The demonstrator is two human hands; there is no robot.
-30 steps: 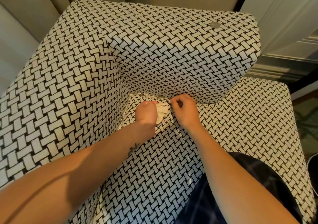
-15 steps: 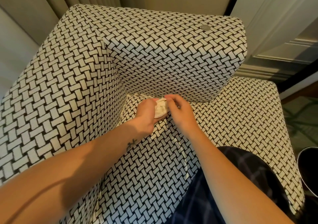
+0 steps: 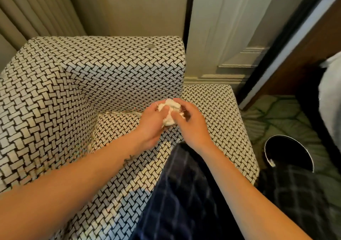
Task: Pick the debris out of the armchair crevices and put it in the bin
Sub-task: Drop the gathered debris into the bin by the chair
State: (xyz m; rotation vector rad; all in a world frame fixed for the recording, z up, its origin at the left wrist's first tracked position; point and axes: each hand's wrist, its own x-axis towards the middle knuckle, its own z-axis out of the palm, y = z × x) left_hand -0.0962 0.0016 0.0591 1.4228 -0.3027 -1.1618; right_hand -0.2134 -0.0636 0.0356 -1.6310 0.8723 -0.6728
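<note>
Two hands (image 3: pixel 150 124) (image 3: pixel 192 127) half-covering tissue wad (image 3: pixel 170 108), bin (image 3: pixel 292 154) part-hidden

— What sort of room is this?
— A furnished, hotel-like room: upholstered armchair (image 3: pixel 129 70) at left, pleated curtains (image 3: pixel 36 9) behind it, patterned green carpet (image 3: pixel 276 114) right.
— Anything else?
— A black bin (image 3: pixel 287 153) (round, on the carpet), and possibly white bedding (image 3: pixel 330 96) at the blurred far right.

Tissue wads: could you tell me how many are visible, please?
1: a wad held between the left hand and right hand over the armchair seat. Others may be hidden in the crevices or bin.
</note>
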